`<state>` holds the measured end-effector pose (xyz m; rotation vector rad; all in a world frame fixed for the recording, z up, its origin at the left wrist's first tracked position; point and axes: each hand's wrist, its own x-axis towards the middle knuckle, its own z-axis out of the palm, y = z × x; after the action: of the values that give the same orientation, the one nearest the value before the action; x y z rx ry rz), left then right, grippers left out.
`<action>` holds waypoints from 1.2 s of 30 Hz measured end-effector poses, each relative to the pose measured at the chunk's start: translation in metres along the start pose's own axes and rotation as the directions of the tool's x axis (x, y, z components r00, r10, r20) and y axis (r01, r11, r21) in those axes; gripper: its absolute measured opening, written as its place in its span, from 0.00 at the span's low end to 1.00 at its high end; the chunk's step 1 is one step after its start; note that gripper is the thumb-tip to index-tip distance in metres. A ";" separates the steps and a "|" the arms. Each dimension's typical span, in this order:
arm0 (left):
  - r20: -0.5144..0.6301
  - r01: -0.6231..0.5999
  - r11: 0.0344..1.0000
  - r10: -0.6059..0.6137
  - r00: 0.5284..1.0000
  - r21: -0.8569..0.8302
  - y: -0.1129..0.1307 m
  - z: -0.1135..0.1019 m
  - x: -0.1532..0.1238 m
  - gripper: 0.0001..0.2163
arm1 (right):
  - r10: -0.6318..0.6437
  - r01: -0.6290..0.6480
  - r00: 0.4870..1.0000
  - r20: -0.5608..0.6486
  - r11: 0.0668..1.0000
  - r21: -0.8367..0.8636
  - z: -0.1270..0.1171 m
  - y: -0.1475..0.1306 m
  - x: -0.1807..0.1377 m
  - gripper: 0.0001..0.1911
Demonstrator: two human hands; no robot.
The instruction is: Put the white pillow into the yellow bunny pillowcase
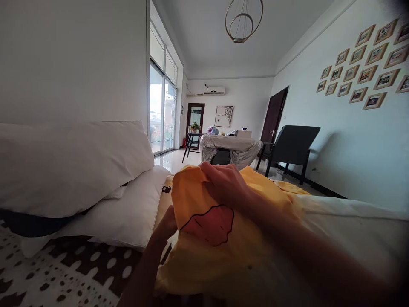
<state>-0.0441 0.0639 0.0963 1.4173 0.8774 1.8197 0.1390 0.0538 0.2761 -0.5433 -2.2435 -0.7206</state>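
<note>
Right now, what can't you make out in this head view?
In the head view:
Left hand: fingertips hidden behind the yellow cloth.
Right hand: fingertips hidden by its own back.
Ceiling lamp: top cut off by the upper edge.
Framed pictures: contents too small; rightmost cut by the right edge.

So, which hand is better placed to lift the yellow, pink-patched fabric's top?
Probably the right hand: it's on the yellow, pink-patched fabric near its top; the left hand sits lower, partly hidden.

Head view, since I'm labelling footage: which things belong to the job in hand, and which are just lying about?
Job in hand:
yellow cloth, gripped by right hand
left hand, partly hidden

Lying about:
white pillows
black chair
covered table
potted plant
</note>
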 end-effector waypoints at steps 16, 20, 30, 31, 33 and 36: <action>-0.187 -0.134 0.933 0.205 0.961 0.334 0.026 0.032 0.002 0.11 | 0.058 -0.055 0.997 0.059 0.997 -0.060 0.003 0.005 0.002 0.09; 0.092 -0.187 0.946 0.168 0.981 0.265 0.040 0.025 0.000 0.15 | 0.160 -0.146 0.983 0.086 0.979 -0.146 0.006 0.014 0.003 0.08; 0.086 -0.006 0.877 -0.041 0.995 0.481 0.066 0.038 -0.018 0.10 | 0.193 -0.153 0.977 0.096 0.934 -0.322 0.014 0.013 0.004 0.08; 0.061 -0.005 0.885 -0.026 0.998 0.465 0.068 0.045 -0.022 0.10 | 0.174 -0.132 0.980 0.094 0.930 -0.344 0.014 0.011 0.004 0.09; 0.038 -0.012 0.914 -0.003 0.999 0.406 0.071 0.057 -0.031 0.10 | 0.149 -0.103 0.985 0.092 0.917 -0.385 0.016 0.006 0.004 0.11; -0.015 0.045 0.942 -0.043 0.999 0.333 0.067 0.066 -0.037 0.13 | 0.136 -0.081 0.985 0.103 0.904 -0.419 0.018 0.000 0.005 0.13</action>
<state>0.0207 0.0030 0.1443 1.5805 1.2577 1.6994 0.1273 0.0658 0.2690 -0.9367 -2.1599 -1.1428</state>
